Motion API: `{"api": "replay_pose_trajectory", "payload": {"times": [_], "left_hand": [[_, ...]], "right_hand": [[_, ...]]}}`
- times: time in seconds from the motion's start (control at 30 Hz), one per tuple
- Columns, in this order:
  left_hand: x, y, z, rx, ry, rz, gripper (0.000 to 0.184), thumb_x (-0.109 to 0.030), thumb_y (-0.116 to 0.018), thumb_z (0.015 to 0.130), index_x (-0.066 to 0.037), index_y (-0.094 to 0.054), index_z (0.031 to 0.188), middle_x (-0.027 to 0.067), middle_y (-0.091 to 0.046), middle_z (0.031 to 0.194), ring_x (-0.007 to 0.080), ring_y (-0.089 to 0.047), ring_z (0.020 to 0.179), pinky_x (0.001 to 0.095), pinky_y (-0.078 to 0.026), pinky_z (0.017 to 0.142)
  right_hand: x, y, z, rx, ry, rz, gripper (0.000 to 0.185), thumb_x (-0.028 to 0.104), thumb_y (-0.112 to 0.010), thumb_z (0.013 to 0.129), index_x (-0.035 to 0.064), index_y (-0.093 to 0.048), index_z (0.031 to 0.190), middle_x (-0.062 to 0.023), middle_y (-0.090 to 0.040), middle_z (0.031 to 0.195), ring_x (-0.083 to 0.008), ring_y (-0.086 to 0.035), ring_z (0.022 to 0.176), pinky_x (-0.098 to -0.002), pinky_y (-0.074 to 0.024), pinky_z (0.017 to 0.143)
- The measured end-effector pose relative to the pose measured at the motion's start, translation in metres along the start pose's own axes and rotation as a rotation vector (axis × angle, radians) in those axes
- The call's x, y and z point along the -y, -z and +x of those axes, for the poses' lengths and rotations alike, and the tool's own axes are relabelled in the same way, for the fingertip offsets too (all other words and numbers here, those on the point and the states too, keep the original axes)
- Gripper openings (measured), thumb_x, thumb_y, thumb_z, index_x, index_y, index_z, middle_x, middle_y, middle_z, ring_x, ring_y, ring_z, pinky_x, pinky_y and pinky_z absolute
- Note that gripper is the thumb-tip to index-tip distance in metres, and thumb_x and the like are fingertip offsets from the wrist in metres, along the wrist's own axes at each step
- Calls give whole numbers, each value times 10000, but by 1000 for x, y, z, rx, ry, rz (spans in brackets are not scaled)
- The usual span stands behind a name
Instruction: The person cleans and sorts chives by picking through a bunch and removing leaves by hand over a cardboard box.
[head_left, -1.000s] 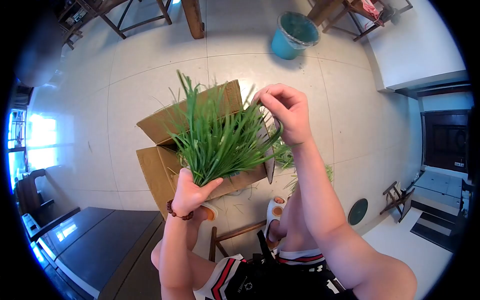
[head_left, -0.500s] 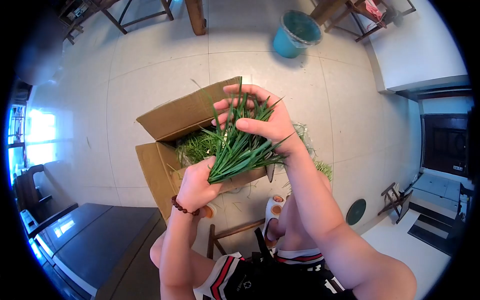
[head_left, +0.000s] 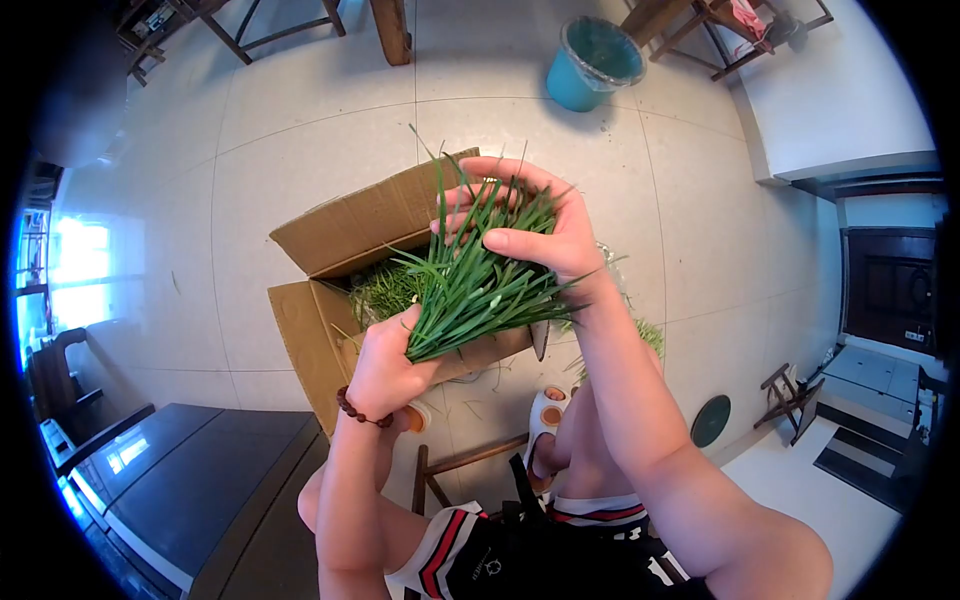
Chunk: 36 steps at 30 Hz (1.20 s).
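Observation:
A bunch of long green leaves (head_left: 480,290) is held over an open cardboard box (head_left: 355,225). My left hand (head_left: 388,362), with a beaded bracelet at its wrist, is closed round the lower end of the bunch. The leaves fan out up and to the right, into the palm of my right hand (head_left: 545,235). That hand is open, its fingers apart behind the leaf tips and its thumb in front. More greens (head_left: 385,292) lie inside the box, partly hidden by the bunch.
Loose greens (head_left: 648,338) lie right of the box near my legs. A teal bucket (head_left: 578,82) with a plastic liner stands at the back. Dark furniture (head_left: 190,490) is at lower left, a wooden stool rail (head_left: 475,455) between my feet, and a round green object (head_left: 711,421) at right.
My right hand has gone from pinched fingers at the right of the bunch to open against the leaves. The bunch now leans right, exposing greens in the box.

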<state>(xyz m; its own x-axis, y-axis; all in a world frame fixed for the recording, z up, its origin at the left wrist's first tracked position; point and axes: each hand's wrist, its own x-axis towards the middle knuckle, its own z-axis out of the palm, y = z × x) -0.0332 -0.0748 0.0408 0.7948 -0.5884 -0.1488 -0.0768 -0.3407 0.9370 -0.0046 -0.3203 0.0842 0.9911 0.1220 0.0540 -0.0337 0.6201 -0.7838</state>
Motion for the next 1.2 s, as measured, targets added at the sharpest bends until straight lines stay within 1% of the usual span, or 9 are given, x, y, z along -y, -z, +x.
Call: {"api": "replay_pose_trajectory", "payload": {"times": [0.03,0.33,0.43,0.5,0.6,0.67,0.77,0.93,1.2], "left_hand": [[-1,1,1,8,9,-1,323,24,-746,811,-7,-678,1125,118,-746,985,176,-675,869,321,-534,820],[-12,-2,6,-19,36,-31,331,3,-751,841,0,-663,1160,118,-750,1012,177,-678,890,330,-533,838],[-12,-5,9,-149,0,-23,316,-9,-752,858,12,-644,1154,104,-735,961,152,-663,806,311,-535,753],[-4,-7,10,-229,100,-124,335,-16,-748,860,11,-629,1171,101,-736,965,180,-676,794,328,-545,748],[-1,-5,12,-354,253,-391,323,-30,-742,876,2,-605,1167,66,-713,938,160,-647,730,314,-538,681],[-3,-8,20,-413,234,-641,256,-32,-726,907,-36,-583,1119,8,-643,855,63,-544,611,236,-458,538],[-7,-17,24,-310,222,-512,205,-41,-728,916,-15,-611,1083,41,-642,849,89,-563,610,248,-464,540],[-15,-43,20,-151,173,-43,433,-90,-712,872,23,-514,1240,217,-702,1039,390,-705,966,421,-544,832],[-8,-52,17,-190,126,-129,464,-113,-747,842,16,-509,1219,187,-688,936,349,-705,877,412,-548,797]], "right_hand": [[1,0,0,-1,0,0,579,-36,-722,857,-30,-520,1400,-206,-678,1240,-266,-697,1090,-413,-570,989],[10,7,0,-3,-7,0,600,6,-713,875,-33,-492,1431,-219,-641,1320,-301,-656,1184,-438,-532,1042],[7,30,7,-228,69,-230,638,217,-666,963,-52,-411,1483,-228,-598,1366,-313,-621,1248,-448,-521,1061],[2,53,7,-675,-139,-483,718,429,-584,1015,-51,-375,1507,-233,-554,1426,-312,-582,1303,-424,-520,1042],[-3,44,2,-715,-380,-348,727,500,-577,1004,-24,-427,1486,-201,-624,1352,-276,-645,1198,-421,-494,1017],[-20,32,0,-444,-487,-363,751,496,-625,978,-27,-428,1481,-200,-613,1363,-276,-642,1195,-405,-507,1005],[-43,-12,-2,6,-496,-337,718,344,-777,898,-29,-468,1428,-174,-633,1331,-251,-653,1148,-378,-524,988],[-54,-22,1,-223,-309,-157,471,67,-812,834,-25,-583,1235,-118,-705,899,-210,-698,811,-347,-572,801],[-56,-18,-2,-218,-259,-61,199,70,-724,917,10,-569,1027,-43,-561,657,-156,-570,545,-359,-548,612]]}}
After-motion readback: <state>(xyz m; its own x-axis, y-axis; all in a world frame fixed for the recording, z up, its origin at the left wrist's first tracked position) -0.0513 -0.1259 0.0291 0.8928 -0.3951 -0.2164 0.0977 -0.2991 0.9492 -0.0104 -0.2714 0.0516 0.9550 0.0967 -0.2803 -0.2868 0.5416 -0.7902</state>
